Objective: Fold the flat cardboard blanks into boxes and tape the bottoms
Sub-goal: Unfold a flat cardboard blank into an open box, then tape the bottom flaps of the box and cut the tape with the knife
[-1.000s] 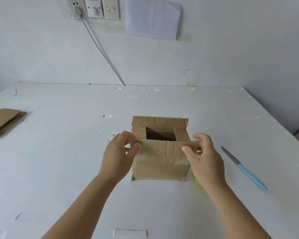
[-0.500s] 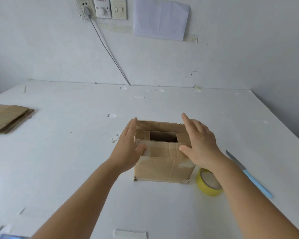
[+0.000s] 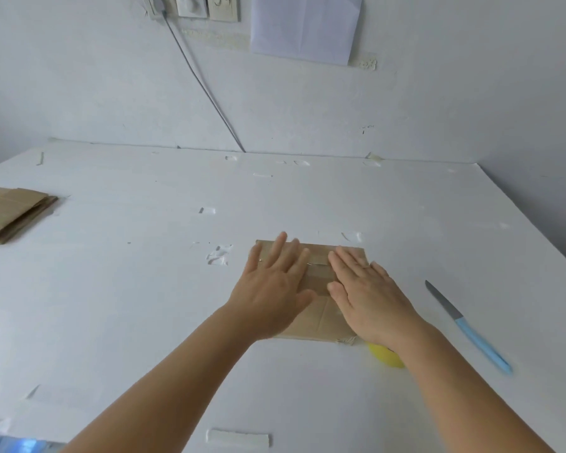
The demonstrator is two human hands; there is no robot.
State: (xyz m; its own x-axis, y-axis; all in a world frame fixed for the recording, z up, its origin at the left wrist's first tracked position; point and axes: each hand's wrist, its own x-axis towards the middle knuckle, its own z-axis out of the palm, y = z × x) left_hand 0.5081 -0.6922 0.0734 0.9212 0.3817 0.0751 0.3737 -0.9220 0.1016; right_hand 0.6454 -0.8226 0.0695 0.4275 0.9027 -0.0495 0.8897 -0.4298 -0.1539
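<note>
Head view: the yellow tape roll (image 3: 386,356) is mostly hidden behind the right wrist, at 4 o'clock of the cardboard box (image 3: 317,317). No writing is legible. The left hand (image 3: 272,289) and right hand (image 3: 366,292) lie flat with fingers spread, pressing the box's top flaps at table (image 3: 144,289) centre; its inside is covered. The flat blanks (image 3: 10,212) at 9 o'clock are cut off by the frame edge.

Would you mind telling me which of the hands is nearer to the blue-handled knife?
Right. The right hand lies flat on the cardboard box, just left of the blue-handled knife; the left hand presses the box's far side.
</note>
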